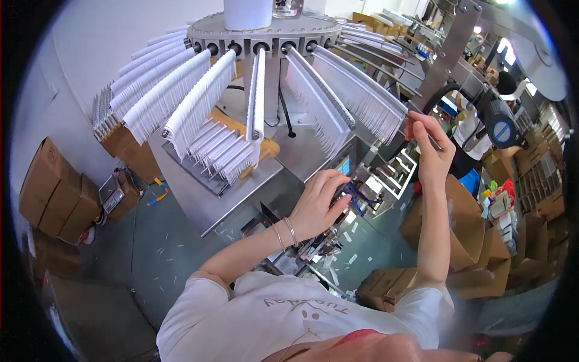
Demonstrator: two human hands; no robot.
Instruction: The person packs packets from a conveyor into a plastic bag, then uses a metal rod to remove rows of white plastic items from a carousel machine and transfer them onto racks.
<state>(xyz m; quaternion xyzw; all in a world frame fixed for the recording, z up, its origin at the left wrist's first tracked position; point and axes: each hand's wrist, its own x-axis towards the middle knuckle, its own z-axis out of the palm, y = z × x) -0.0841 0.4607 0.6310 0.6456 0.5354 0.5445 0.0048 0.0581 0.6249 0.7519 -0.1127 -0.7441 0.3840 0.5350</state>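
Observation:
A round metal hub carries rods that fan outward, hung with rows of thin white strips. My right hand is raised at the outer end of a loaded rod on the right, its thumb and index finger close together at the tip; whether it grips the rod or a strip is too small to tell. My left hand, with bangles at the wrist, hovers palm down with fingers slightly apart over the machine parts, near a small lit screen. Nothing shows in its fingers.
A metal table below the hub bears a rack of white strips. Cardboard boxes stand at the left and right. A black-handled arm juts in at the upper right, with another person behind. Scraps litter the floor.

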